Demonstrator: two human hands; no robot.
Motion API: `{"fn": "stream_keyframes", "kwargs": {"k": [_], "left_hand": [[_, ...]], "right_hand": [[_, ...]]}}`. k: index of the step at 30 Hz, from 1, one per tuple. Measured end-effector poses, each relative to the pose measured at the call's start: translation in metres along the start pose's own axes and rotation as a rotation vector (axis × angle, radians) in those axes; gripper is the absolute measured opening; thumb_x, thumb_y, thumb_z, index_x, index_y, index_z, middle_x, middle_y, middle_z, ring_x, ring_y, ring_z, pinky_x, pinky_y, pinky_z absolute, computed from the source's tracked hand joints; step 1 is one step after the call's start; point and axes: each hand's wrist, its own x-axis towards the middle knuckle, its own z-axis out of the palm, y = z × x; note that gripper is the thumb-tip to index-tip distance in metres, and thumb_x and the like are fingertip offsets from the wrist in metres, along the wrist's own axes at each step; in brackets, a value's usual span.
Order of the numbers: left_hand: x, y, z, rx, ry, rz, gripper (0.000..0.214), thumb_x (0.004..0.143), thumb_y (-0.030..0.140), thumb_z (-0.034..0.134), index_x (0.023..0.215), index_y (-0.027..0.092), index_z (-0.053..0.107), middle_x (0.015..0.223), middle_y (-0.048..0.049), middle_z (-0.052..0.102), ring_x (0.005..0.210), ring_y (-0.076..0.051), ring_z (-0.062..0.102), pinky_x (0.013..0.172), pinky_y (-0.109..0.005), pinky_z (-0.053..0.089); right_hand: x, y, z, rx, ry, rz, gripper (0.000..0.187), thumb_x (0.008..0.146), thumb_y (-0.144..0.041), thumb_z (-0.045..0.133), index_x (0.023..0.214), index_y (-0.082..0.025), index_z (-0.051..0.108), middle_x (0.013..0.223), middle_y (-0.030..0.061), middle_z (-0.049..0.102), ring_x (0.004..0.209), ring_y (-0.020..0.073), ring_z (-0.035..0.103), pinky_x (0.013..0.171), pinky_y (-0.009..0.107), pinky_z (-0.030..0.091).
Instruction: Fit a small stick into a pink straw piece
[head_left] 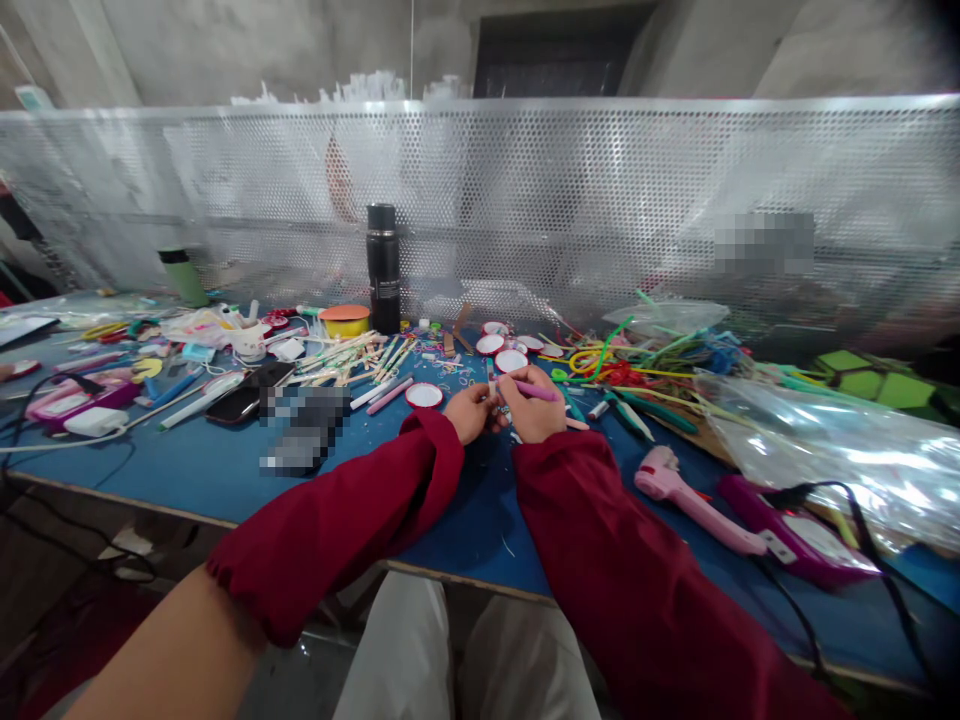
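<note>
My right hand is closed around a slim pink-purple pen, which lies aslant across the fingers. Touching or almost touching it, my left hand is pinched together just to the left. A small pale piece shows between the two hands, too small to name. Both forearms wear dark red sleeves. Round white discs with red rims lie close by: one disc left of my left hand, another disc just behind the hands. Two pens, one pink pen among them, rest on the blue table.
A black bottle stands before a perforated metal screen. Many thin sticks lie behind a phone. To the right are a pink glue gun, a purple power strip with cables, and clear plastic bags.
</note>
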Motion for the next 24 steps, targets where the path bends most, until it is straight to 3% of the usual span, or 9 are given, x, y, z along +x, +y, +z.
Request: {"fn": "stream_keyframes", "kwargs": {"k": [16,24], "left_hand": [[-0.005,0.007,0.002,-0.029,0.003,-0.02,0.015,0.094,0.018,0.043,0.094,0.015,0.058,0.06,0.0024,0.059,0.046,-0.008,0.053,0.045,-0.018,0.035],[-0.008,0.012,0.005,-0.054,-0.005,-0.031,0.016,0.094,0.02,0.043,0.095,0.015,0.058,0.061,0.0021,0.057,0.048,-0.008,0.052,0.049,-0.019,0.038]], "right_hand": [[-0.001,-0.005,-0.002,-0.016,0.032,0.058,0.025,0.075,-0.046,0.061,0.069,-0.022,0.062,0.064,0.0013,0.065,0.058,0.017,0.058,0.052,0.029,0.043],[-0.003,-0.009,-0.003,-0.068,0.06,0.05,0.024,0.075,-0.046,0.061,0.068,-0.023,0.061,0.068,0.0023,0.066,0.066,0.0185,0.06,0.059,0.03,0.045]]}}
